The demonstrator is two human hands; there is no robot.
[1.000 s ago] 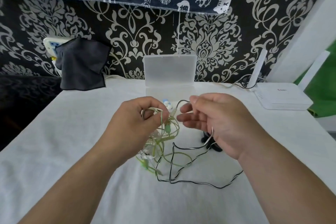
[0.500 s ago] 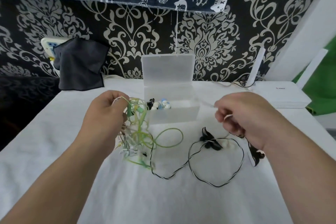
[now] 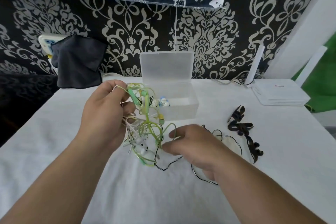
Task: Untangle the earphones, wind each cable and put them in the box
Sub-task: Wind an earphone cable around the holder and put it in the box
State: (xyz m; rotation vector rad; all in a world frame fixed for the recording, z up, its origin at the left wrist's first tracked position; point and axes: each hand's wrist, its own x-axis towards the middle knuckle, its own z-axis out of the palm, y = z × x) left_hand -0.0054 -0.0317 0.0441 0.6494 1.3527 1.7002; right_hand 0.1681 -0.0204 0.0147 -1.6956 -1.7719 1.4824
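Tangle (image 3: 145, 127) of green, yellow and white earphone cables hung from the left hand (image 3: 103, 114), whose fingers and thumb were curled round its upper strands, with the lowest loops down at the white-covered bench (image 3: 54, 142). The right hand (image 3: 196, 147) lay low over the bench, fingers stretched toward the bottom of the tangle; blur hid whether they pinched a strand. A black-and-white cable (image 3: 164, 168) trailed loose on the bench from the tangle, under that hand. Black earphones (image 3: 240, 127) with ear hooks lay just to its right. Behind the tangle stood the translucent box (image 3: 181, 112), lid upright, with small earbuds (image 3: 162, 102) in its left end. A white router (image 3: 280, 94) sat far right and a dark cloth (image 3: 78, 62) far left.
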